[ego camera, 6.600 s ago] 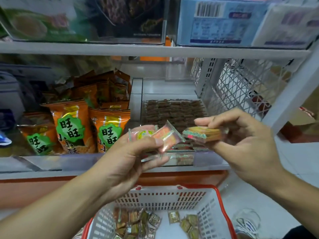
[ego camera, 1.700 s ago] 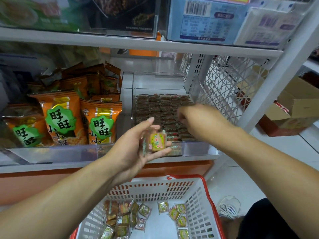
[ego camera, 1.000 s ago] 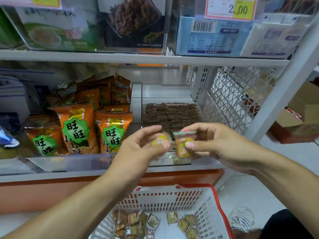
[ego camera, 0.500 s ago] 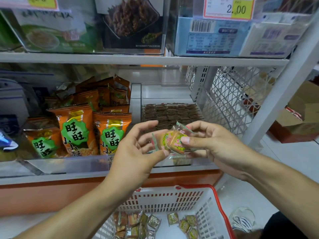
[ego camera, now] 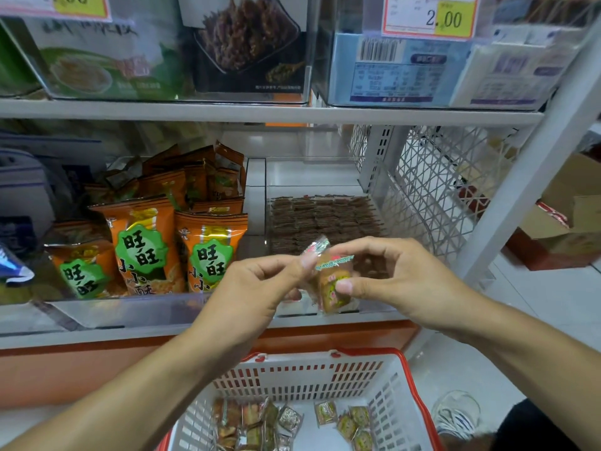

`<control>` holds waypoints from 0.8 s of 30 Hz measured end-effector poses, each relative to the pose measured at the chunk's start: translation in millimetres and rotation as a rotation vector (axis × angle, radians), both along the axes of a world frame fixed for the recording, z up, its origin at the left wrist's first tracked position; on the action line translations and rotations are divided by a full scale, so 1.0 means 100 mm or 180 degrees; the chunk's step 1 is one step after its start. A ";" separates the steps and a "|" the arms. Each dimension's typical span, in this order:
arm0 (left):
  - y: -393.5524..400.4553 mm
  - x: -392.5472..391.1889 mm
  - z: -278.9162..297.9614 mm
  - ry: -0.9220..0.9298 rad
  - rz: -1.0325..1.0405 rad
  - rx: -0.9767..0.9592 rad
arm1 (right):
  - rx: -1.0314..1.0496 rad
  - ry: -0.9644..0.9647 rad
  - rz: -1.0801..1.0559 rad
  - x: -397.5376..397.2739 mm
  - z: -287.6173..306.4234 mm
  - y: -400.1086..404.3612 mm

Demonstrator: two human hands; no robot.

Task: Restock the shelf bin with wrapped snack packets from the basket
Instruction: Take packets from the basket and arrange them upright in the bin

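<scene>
Basket (ego camera: pixel 403 379) nearest, loose packets on its floor. Above it both hands pinch one packet (ego camera: pixel 331 284): left hand (ego camera: pixel 257 288) on the top crimp, right hand (ego camera: pixel 400 281) thumb low on its face. Packet's long axis near upright, crimp tilted up-left, just before the bin (ego camera: pixel 325 219) front. Risk: slick wrap, two-fingertip hold; a mistimed handover would drop it short of the bin

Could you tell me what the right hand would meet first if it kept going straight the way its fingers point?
Most likely the left hand: the right hand points leftward, both pinching the snack packet between them. Depth is hard to judge.
</scene>
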State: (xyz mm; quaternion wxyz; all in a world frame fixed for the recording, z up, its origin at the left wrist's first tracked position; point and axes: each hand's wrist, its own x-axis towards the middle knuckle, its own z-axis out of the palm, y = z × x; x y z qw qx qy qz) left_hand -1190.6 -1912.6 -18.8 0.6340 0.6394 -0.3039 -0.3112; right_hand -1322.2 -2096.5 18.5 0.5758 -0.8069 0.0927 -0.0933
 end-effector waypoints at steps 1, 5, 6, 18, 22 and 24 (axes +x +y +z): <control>0.01 -0.01 0.00 0.0062 -0.0268 -0.0053 | 0.0075 0.0011 0.0024 0.00 -0.01 -0.01; 0.02 -0.04 0.02 -0.0069 -0.0849 -0.0147 | 0.0195 -0.0024 0.0114 0.02 -0.05 -0.02; 0.02 -0.05 0.02 -0.0110 -0.0818 -0.0126 | 0.0227 -0.0020 0.0094 0.03 -0.06 -0.02; -0.11 -0.13 -0.03 -0.1292 0.0702 0.0120 | 0.0294 0.0167 -0.0225 0.36 -0.20 -0.10; -0.13 -0.11 -0.05 -0.3037 0.0805 0.0679 | -0.0635 0.0186 -0.1063 0.82 -0.28 -0.26; -0.16 -0.09 -0.09 -0.3357 0.0624 0.1111 | -0.0804 0.0166 -0.1057 1.11 -0.34 -0.32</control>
